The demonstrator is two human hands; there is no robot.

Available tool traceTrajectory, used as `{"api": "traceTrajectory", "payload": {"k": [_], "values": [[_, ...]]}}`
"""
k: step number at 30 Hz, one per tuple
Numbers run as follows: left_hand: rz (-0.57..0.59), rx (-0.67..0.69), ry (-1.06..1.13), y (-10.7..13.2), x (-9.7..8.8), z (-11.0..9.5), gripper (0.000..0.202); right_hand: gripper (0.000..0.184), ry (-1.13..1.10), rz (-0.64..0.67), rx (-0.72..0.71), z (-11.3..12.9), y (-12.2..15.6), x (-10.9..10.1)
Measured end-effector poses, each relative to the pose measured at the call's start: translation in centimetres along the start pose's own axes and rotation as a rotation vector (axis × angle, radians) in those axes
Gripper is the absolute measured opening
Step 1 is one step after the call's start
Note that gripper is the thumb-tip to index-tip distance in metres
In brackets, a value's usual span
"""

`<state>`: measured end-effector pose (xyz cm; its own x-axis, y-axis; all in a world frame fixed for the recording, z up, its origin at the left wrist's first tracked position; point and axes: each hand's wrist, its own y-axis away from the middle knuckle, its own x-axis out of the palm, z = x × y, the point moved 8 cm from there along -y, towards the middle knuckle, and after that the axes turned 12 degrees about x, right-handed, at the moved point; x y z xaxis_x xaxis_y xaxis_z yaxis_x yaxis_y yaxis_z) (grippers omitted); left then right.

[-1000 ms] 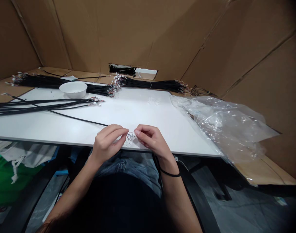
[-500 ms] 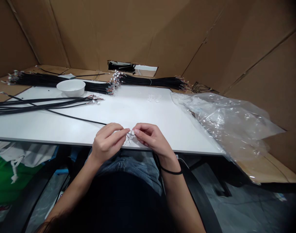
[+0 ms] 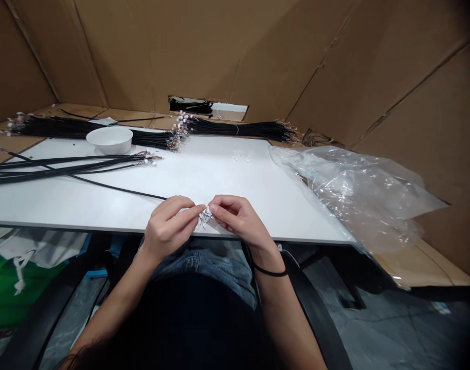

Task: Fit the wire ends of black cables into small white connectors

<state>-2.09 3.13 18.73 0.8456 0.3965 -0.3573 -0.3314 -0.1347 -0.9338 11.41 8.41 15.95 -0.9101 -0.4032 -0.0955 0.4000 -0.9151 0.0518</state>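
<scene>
Close to the table's front edge, my left hand pinches the thin wires at the end of a black cable. The cable runs back to the left from under that hand. Facing it, my right hand holds a small white connector between thumb and forefinger. The fingertips of both hands almost meet at the connector. Several loose wire ends fan out below the fingers. Whether a wire sits inside the connector is too small to tell.
A white bowl stands at the back left among black cable bundles. Another tied bundle lies behind. Small white pieces are scattered mid-table. A clear plastic bag covers the right side. Cardboard walls enclose the table.
Both hands keep nearly the same pinch at the connector. The whole view has shifted slightly; the things on the table have not moved.
</scene>
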Motion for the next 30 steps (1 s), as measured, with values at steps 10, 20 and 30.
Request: {"api": "traceTrajectory", "payload": {"k": [10, 20, 30], "values": [[-0.006, -0.02, 0.039, -0.32, 0.07, -0.01, 0.031, 0.033, -0.003, -0.02, 0.0, 0.01, -0.09, -0.08], [-0.022, -0.078, 0.115, -0.67, -0.15, 0.19, 0.03, 0.034, 0.041, -0.034, -0.013, 0.1, -0.18, -0.13], [0.022, -0.051, 0.067, -0.48, 0.05, 0.08, 0.031, 0.035, 0.087, -0.028, -0.025, 0.23, -0.23, 0.09]]}}
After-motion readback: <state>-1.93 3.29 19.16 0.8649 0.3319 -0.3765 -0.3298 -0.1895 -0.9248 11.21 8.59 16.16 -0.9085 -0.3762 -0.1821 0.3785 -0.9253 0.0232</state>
